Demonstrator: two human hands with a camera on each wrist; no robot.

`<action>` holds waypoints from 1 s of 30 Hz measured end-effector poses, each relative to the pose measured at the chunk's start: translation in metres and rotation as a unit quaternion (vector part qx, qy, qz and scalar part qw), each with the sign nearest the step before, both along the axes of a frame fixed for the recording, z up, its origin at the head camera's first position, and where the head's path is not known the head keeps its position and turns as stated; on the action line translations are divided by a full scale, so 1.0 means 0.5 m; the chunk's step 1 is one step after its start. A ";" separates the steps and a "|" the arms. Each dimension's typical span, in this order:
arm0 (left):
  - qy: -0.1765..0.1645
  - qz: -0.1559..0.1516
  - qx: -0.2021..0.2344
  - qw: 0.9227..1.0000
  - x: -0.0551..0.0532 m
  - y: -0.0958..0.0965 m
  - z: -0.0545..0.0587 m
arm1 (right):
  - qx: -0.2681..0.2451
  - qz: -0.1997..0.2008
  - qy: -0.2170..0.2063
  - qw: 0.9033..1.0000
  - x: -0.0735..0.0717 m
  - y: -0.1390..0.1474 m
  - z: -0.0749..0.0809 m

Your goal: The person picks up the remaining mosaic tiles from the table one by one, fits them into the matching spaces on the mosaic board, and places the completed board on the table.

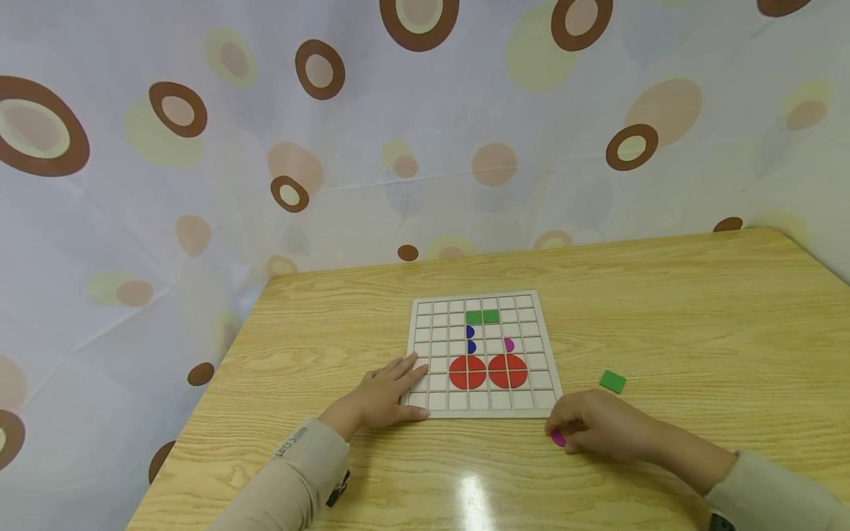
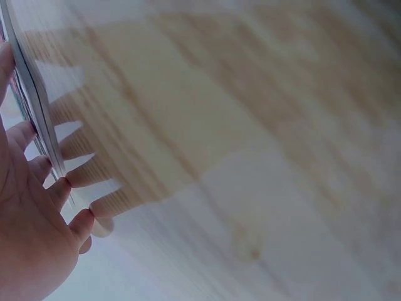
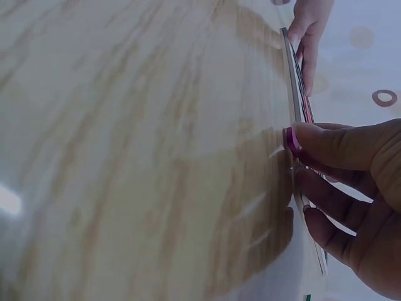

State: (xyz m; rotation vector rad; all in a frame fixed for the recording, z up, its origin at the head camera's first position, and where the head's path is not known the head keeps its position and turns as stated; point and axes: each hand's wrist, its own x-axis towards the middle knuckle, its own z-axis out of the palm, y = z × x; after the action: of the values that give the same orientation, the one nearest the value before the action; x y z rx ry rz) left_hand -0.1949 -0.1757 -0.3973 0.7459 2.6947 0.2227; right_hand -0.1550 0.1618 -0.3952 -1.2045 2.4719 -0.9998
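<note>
A white grid board (image 1: pixel 438 400) lies on the table. My left hand (image 1: pixel 384 392) rests on its left edge with fingers spread over the frame; the left wrist view shows the same hand (image 2: pixel 41 207) along the board's side. Just off the near right corner, my right hand (image 1: pixel 600 424) pinches a magenta half-circle piece (image 1: pixel 558 438) between thumb and fingers; that piece (image 3: pixel 291 140) shows at the thumb tip in the right wrist view. Set in the board are red quarter pieces (image 1: pixel 468 372) forming two circles, two blue half-circles (image 1: pixel 471 339), another magenta half-circle (image 1: pixel 509 345) and green squares (image 1: pixel 482 316).
A loose green square (image 1: pixel 613 381) lies on the wooden table (image 1: pixel 345 324), right of the board and just beyond my right hand. A light curtain (image 1: pixel 451 199) with circle prints hangs behind the table and along its left side.
</note>
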 end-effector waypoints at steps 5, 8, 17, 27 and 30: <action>0.000 0.003 -0.004 1.000 -0.002 0.001 -0.001 | 0.018 -0.004 0.015 1.000 -0.001 -0.003 0.001; -0.001 0.004 -0.003 1.000 -0.002 0.001 -0.002 | 0.031 -0.005 0.017 0.999 -0.002 -0.005 0.001; -0.001 0.006 -0.002 1.000 -0.001 0.002 -0.002 | 0.057 -0.019 -0.011 0.998 -0.002 -0.007 0.009; 0.003 0.003 -0.004 1.000 0.000 0.001 0.000 | 0.071 -0.031 -0.037 0.996 0.002 -0.009 0.008; 0.004 0.002 -0.006 1.000 0.000 0.001 -0.001 | 0.066 -0.034 -0.045 0.996 0.003 -0.007 0.007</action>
State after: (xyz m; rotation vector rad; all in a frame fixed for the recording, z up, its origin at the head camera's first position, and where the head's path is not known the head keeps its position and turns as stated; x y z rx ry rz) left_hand -0.1947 -0.1754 -0.3975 0.7393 2.7025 0.2044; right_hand -0.1533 0.1580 -0.3919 -1.0184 2.4802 -0.8720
